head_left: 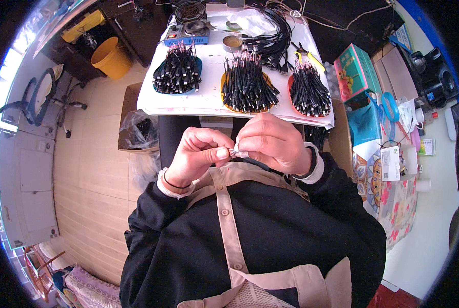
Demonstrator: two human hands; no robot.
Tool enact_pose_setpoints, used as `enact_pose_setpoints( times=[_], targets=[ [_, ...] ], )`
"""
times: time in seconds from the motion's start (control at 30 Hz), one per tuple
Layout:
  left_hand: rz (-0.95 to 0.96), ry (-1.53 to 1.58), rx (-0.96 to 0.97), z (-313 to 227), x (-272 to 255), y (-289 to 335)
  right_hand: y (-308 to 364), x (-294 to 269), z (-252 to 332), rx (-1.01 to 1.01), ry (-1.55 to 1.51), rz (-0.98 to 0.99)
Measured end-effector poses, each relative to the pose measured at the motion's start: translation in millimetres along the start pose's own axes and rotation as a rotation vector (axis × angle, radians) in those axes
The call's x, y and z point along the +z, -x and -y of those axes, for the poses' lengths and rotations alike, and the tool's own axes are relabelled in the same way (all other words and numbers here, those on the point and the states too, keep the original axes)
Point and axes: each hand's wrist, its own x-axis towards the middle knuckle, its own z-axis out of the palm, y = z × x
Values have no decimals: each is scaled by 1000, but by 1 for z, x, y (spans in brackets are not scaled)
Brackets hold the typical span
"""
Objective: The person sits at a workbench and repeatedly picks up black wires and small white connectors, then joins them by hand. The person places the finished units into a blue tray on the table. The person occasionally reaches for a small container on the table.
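In front of my chest, my left hand (201,153) and my right hand (274,143) meet with their fingertips pinched. Between them are the thin, pale wire ends (232,152) of a cable. A stretch of black cable (256,164) shows below my right hand, which grips it close to the wires. Something whitish lies at the right fingertips; I cannot make out what it is. Just beyond my hands, black cables with metal plugs stand bundled in a teal tray (198,65), a yellow tray (224,105) and a red tray (291,87).
The white table (188,105) also carries a blue-fronted device (187,39), a round tin (232,42), yellow-handled pliers (311,57) and loose black cables (273,36). To the left are a cardboard box (129,110) and a yellow bucket (111,59). A cluttered side table (396,205) stands right.
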Motion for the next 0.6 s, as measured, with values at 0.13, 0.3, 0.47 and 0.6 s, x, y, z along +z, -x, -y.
enact_pose_setpoints(
  times=[0.13, 0.3, 0.47, 0.6],
  targets=[
    [1, -417, 123, -9, 6, 2, 6, 2, 5, 336, -180, 103],
    [94, -1191, 574, -16, 9, -4, 14, 8, 2, 1242, -1518, 2],
    [-57, -672, 246, -8, 6, 0, 12, 6, 9, 761, -627, -68],
    [-88, -428, 148, -2, 3, -5, 3, 0, 6, 250, 47, -26]
  ],
)
